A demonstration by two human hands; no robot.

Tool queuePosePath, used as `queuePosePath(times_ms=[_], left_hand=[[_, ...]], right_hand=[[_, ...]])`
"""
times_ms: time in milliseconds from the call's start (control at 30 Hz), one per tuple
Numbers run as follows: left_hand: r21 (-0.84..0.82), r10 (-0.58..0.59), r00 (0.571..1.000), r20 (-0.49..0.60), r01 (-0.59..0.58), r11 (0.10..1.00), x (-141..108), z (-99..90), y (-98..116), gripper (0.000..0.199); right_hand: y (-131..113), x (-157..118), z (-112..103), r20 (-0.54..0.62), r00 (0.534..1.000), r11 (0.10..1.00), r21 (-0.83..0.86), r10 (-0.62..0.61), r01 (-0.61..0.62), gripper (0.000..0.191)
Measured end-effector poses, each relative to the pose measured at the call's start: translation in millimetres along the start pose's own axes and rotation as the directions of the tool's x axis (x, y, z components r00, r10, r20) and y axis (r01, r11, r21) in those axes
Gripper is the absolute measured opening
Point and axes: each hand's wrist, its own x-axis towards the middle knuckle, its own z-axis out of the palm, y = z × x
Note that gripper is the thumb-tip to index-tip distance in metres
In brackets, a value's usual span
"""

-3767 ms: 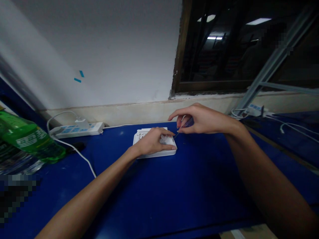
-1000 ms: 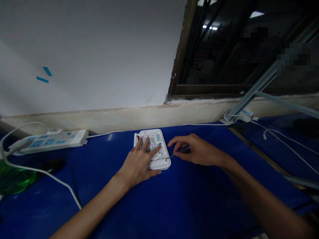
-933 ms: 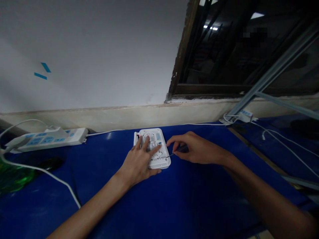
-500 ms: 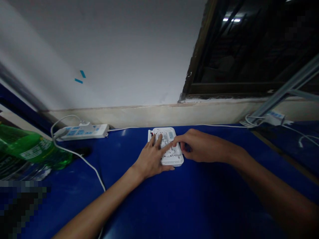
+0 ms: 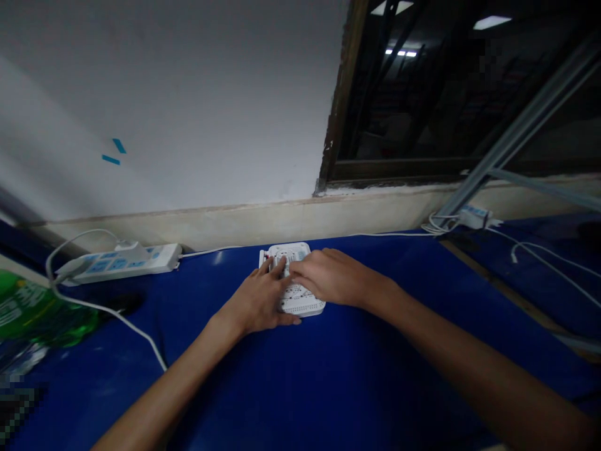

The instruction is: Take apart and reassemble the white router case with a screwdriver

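Note:
A white, rounded device with small vent holes [image 5: 303, 305] lies flat on the blue table [image 5: 300, 382], close to the wall. My left hand [image 5: 263, 297] rests on its left side and near edge, fingers spread. My right hand [image 5: 328, 274] is over the device's right part, its fingers bent and pressed together near the left hand's index finger. Whatever the right fingers pinch, if anything, is hidden. A pale label shows near the device's far right corner.
At the left are a white power strip [image 5: 126, 263] with a plugged-in cable [image 5: 117, 316] and a green bottle [image 5: 28, 307]. A metal frame [image 5: 511, 131] and a second power strip [image 5: 474, 216] stand at the right. Behind is the wall [image 5: 211, 113].
The view has shifted right, so most things appear farther left. My right hand has moved left over the device, closer to my left hand, which stays on it.

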Motion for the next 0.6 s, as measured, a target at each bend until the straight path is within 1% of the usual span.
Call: queuePosePath(times_ms=[67, 167, 233, 300, 333, 400, 467, 533, 567, 600], left_hand=[[-0.025, -0.029, 0.998, 0.049, 0.031, 0.999, 1, -3.3, -2, 0.097], [-0.052, -0.073, 0.991, 0.116, 0.079, 0.996, 2, -5.9, -2, 0.104], [-0.052, -0.079, 0.988, 0.134, 0.086, 0.995, 4, -6.3, -2, 0.109], [-0.048, -0.084, 0.985, 0.15, 0.092, 0.995, 4, -6.1, -1, 0.112], [-0.046, -0.087, 0.984, 0.156, 0.095, 0.994, 5, -6.0, -1, 0.112], [-0.047, -0.09, 0.983, 0.162, 0.098, 0.994, 5, -6.1, -1, 0.11], [-0.049, -0.095, 0.982, 0.165, 0.104, 0.993, 4, -6.5, 0, 0.109], [-0.049, -0.101, 0.98, 0.169, 0.111, 0.993, 4, -7.0, 0, 0.107], [-0.048, -0.101, 0.98, 0.169, 0.111, 0.993, 3, -7.1, 0, 0.106], [-0.047, -0.1, 0.981, 0.167, 0.109, 0.993, 3, -7.0, 1, 0.106]], right_hand=[[-4, -3, 4, -0.071, 0.997, 1.0, 0.025, 0.011, -0.01, 0.026], [-8, -10, 11, -0.157, 0.987, 0.994, 0.11, 0.022, -0.005, 0.032], [-8, -16, 16, -0.162, 0.982, 0.988, 0.134, 0.093, -0.071, 0.03], [-6, -20, 21, -0.161, 0.969, 0.975, 0.153, 0.185, -0.16, 0.023], [-5, -22, 22, -0.159, 0.966, 0.968, 0.181, 0.203, -0.174, 0.022], [-3, -26, 21, -0.146, 0.975, 0.955, 0.267, 0.169, -0.126, 0.026], [-2, -31, 17, -0.118, 0.989, 0.938, 0.343, 0.092, -0.046, 0.042], [-1, -34, 12, -0.102, 0.994, 0.921, 0.391, 0.042, 0.001, 0.061], [-1, -36, 10, -0.108, 0.994, 0.915, 0.404, 0.032, 0.015, 0.067], [-1, -36, 9, -0.124, 0.992, 0.912, 0.409, 0.03, 0.024, 0.068]])
